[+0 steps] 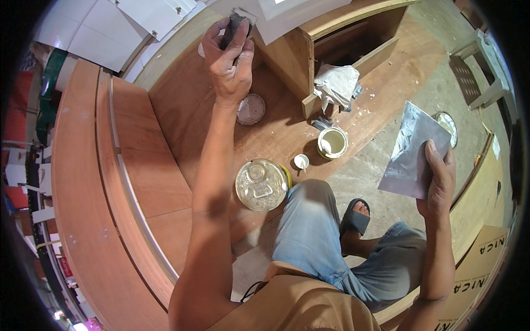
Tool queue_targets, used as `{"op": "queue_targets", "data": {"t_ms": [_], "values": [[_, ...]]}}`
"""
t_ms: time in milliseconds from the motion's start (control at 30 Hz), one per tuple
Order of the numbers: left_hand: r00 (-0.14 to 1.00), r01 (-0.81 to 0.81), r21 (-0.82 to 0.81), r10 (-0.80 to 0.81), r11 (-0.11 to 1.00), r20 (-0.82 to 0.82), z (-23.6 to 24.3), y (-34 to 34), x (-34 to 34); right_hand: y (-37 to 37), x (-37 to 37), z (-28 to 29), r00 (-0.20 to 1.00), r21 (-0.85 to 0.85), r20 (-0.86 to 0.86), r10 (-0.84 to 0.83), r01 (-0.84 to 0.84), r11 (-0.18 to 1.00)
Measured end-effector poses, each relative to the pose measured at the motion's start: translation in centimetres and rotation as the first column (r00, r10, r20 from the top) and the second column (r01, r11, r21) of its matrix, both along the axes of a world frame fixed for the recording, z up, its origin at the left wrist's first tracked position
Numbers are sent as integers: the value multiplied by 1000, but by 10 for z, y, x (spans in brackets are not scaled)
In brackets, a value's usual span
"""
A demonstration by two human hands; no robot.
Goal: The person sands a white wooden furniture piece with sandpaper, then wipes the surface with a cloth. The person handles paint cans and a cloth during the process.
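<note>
My raised left hand (232, 60) pinches a small dark grey flat piece (236, 28) with a ragged, pale-edged tip. It is beside a white panel (287, 22); contact between them cannot be made out. At the right, my right hand (439, 176) grips a flat grey sheet (411, 160) by its lower right part, thumb on top. White paste (407, 129) is smeared over the sheet's upper left. Between my arms stand a large round tin (261, 193) with its lid on, a small white cup (301, 161) and an open tin (343, 144) with pale contents.
A wooden cabinet box (306, 60) stands ahead, a white cloth (335, 85) hanging at its opening. A round whitish lid (251, 108) lies on the brown board. Long wooden panels (83, 209) run along the left. A plastic stool (480, 66) and cardboard (480, 270) are at the right.
</note>
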State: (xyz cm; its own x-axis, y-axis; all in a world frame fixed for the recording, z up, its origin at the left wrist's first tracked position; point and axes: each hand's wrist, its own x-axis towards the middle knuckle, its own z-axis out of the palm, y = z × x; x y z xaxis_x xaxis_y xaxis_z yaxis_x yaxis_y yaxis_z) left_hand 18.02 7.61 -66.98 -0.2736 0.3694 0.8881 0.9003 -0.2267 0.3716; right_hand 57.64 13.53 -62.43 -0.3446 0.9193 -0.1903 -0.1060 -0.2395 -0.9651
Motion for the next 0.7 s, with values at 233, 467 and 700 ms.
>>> {"op": "queue_targets", "data": {"t_ms": [233, 467, 700], "values": [[1000, -12, 27, 12, 1000, 18, -14, 11, -4, 2, 4, -3, 1000, -23, 14, -8, 8, 1000], [998, -55, 9, 55, 998, -36, -16, 2, -7, 4, 7, -4, 1000, -14, -1, -5, 5, 1000], [981, -135, 2, 134, 991, -140, -25, 6, -7, 3, 4, -1, 1000, -15, 26, -1, 2, 1000]]}}
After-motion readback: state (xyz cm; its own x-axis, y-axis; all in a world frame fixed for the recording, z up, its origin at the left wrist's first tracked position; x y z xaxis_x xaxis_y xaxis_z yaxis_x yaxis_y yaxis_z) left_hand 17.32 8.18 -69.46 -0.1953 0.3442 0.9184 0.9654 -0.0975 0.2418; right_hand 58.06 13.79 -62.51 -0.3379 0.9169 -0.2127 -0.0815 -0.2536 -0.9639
